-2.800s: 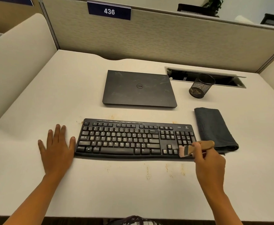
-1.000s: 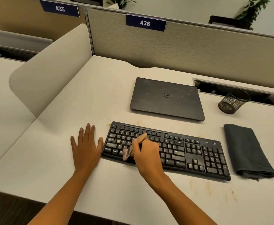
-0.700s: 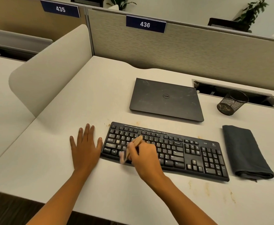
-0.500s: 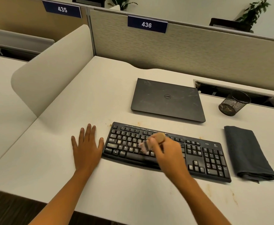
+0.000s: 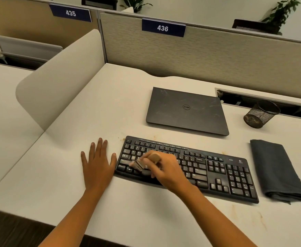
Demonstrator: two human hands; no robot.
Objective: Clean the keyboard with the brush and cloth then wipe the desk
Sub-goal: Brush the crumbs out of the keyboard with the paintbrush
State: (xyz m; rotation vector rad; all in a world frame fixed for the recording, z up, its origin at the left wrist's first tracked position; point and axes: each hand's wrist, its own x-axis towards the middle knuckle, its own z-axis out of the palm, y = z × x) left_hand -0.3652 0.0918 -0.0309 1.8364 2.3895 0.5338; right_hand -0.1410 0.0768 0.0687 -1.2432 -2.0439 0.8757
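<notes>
Head view — item record, brushing stage.

Right hand (image 5: pixel 165 168): fingers are curling round the wooden handle of the brush (image 5: pixel 146 160) and gripping it. The bristles are pointing toward the left hand and blurring over the lower-left keys of the keyboard (image 5: pixel 208 166).

Left hand (image 5: pixel 98 163): lying flat on the desk (image 5: pixel 110 104), fingers straight, holding nothing. Its thumb is just beside the keyboard's left end (whether it is touching the edge, I cannot tell).

Cloth (image 5: pixel 278 170): folded, dark, lying well to the right of the right hand, just past the number pad, untouched.

Desk stains: brownish marks are showing near the right forearm and beyond the left hand's fingertips.

Handling note, as a judgement — the bristle tips should be running along the gaps between key rows in light strokes, flicking debris toward one edge, not back among the keys. The flat left hand is looking well placed for bracing the board against sliding.
</notes>
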